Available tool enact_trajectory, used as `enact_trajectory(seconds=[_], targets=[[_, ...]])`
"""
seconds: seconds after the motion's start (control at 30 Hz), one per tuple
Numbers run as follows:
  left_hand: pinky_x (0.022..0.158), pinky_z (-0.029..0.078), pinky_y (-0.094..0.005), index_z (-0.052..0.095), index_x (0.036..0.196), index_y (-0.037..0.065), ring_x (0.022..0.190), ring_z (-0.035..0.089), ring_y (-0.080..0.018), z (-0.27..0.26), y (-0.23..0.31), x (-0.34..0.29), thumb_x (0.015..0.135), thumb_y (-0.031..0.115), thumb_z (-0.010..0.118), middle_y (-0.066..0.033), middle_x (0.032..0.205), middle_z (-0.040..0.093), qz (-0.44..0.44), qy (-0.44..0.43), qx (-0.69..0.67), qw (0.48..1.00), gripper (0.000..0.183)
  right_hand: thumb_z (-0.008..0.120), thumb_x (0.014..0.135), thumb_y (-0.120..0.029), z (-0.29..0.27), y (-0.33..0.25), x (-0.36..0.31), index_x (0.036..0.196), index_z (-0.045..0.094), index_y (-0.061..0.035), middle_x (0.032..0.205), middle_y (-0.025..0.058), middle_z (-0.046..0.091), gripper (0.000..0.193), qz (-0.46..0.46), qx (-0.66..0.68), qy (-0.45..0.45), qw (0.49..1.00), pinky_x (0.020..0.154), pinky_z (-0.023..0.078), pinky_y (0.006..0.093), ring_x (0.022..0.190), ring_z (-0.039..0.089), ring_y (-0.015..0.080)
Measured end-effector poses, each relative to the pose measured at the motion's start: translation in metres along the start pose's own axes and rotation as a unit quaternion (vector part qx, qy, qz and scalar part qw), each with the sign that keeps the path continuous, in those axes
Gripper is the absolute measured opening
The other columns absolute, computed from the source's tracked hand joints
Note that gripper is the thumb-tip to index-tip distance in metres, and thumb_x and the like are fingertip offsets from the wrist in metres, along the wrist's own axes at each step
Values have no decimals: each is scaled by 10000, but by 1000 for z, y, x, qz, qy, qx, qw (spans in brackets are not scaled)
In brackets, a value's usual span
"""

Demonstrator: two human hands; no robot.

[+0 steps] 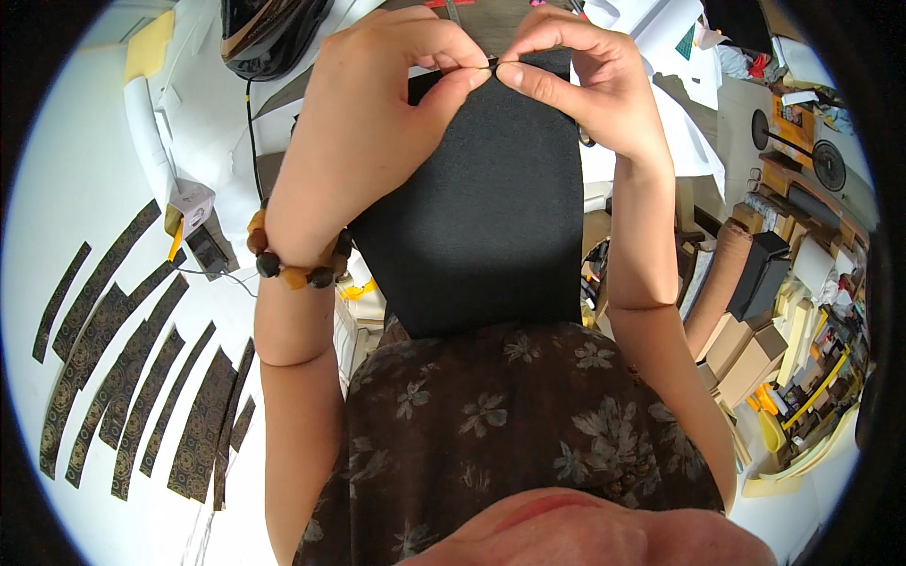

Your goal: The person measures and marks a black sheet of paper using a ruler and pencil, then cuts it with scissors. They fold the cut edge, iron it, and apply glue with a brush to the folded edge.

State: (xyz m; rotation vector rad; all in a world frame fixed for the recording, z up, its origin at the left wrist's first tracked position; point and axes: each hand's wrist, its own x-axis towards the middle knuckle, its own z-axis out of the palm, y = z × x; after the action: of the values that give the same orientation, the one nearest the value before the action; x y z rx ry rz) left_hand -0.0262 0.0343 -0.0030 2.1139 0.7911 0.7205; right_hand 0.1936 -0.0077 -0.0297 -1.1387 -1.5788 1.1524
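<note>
My left hand point(401, 94) and my right hand point(585, 80) come together at the top middle, thumb and forefinger of each pinched. Between their fingertips is a thin dark strip point(493, 66), too small to make out well; whether it belongs to the cloth behind cannot be told. A matte black cloth point(481, 217) spreads below and behind the fingers, reaching down to my lap. Round my left wrist sits a bracelet point(294, 277) of brown and black beads.
Several dark patterned strips point(123, 368) lie on the white surface at left. A shiny black bag-like object point(269, 38) stands at the upper left, a dark cable point(251, 141) trailing from it. White paper point(651, 38) lies beyond my right hand. Boxes point(746, 358) and rolls crowd the right.
</note>
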Motion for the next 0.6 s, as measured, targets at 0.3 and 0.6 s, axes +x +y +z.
enact_trajectory(seconds=[0.3, 0.6], targets=[[786, 465, -260, 688, 871, 9, 799, 606, -113, -21, -6, -14, 819, 75, 752, -27, 792, 676, -75, -10, 16, 997, 105, 750, 819, -25, 10, -2, 4, 846, 662, -22, 835, 47, 641, 92, 28, 10, 28, 999, 744, 457, 280, 793, 604, 151], [769, 468, -265, 740, 885, 30, 794, 612, -106, -33, -21, -27, 831, 130, 760, -25, 791, 694, -167, -10, -44, 985, 116, 754, 857, -100, 16, 1, 5, 884, 724, -37, 839, 1, 698, 75, 35, -6, 16, 999, 754, 506, 233, 809, 644, 79]])
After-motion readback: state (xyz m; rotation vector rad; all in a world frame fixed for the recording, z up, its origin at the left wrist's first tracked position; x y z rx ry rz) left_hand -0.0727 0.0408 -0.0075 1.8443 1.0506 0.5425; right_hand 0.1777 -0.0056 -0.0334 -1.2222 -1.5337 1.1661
